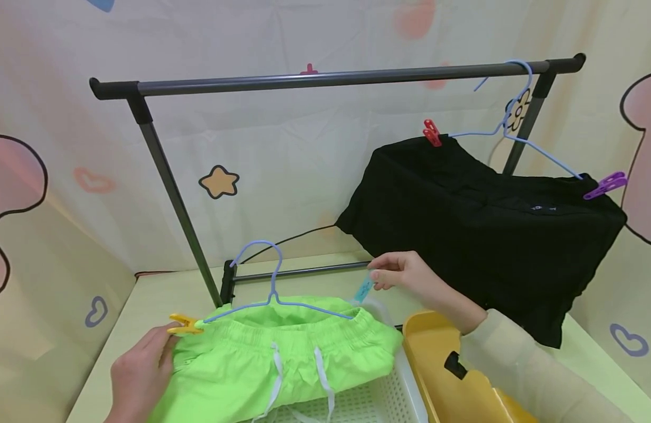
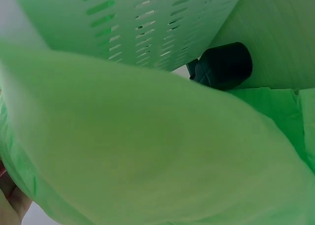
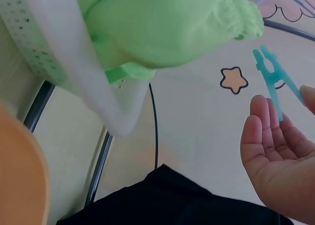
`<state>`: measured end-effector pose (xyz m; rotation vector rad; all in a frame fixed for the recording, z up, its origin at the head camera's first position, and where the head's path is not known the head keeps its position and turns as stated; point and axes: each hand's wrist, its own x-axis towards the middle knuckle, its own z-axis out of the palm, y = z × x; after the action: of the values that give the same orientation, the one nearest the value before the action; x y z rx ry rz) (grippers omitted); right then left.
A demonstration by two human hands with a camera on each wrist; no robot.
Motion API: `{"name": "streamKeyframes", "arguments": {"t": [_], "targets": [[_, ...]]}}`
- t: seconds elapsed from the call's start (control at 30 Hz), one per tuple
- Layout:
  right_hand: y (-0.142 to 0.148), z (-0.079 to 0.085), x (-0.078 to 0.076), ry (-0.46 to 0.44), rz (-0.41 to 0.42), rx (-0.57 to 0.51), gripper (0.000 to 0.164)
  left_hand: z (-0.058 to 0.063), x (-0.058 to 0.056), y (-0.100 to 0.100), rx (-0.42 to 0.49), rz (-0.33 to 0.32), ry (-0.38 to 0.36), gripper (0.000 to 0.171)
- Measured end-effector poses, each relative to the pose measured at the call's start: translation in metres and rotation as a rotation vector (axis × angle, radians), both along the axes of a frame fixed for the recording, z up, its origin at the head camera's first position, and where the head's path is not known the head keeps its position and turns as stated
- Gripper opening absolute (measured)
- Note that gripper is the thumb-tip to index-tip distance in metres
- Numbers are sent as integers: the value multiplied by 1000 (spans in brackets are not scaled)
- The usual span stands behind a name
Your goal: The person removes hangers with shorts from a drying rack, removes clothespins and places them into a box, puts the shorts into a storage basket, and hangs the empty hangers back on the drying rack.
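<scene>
Bright green shorts (image 1: 283, 346) with white drawstrings lie spread above a white basket, a blue hanger (image 1: 275, 276) set inside their waistband. A yellow clothespin (image 1: 185, 324) clips the hanger's left end to the waistband. Just below that clip, my left hand (image 1: 146, 367) grips the side of the shorts; in the left wrist view cloth covers most of it. My right hand (image 1: 405, 270) pinches a light blue clothespin (image 3: 272, 80) by its handles, beside and slightly above the waistband's right end. In the right wrist view the clothespin's tips stand apart from the cloth.
Black shorts (image 1: 479, 223) hang by another hanger from the rack's bar (image 1: 331, 78), with red (image 1: 432, 133) and purple clothespins (image 1: 606, 185). The white basket (image 1: 410, 382) stands under the green shorts, and a yellow container (image 1: 431, 352) sits right of it.
</scene>
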<state>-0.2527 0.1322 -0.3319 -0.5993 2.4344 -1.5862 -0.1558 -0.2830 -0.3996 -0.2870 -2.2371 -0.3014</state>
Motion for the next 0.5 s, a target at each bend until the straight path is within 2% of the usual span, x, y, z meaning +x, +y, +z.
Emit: {"name": "streamKeyframes", "arguments": {"t": [0.17, 0.5], "targets": [[14, -1, -3, -16, -44, 9, 34, 0, 1, -1, 27, 19, -16, 21], [37, -6, -4, -71, -110, 110, 38, -1, 0, -1, 62, 30, -16, 22]]}}
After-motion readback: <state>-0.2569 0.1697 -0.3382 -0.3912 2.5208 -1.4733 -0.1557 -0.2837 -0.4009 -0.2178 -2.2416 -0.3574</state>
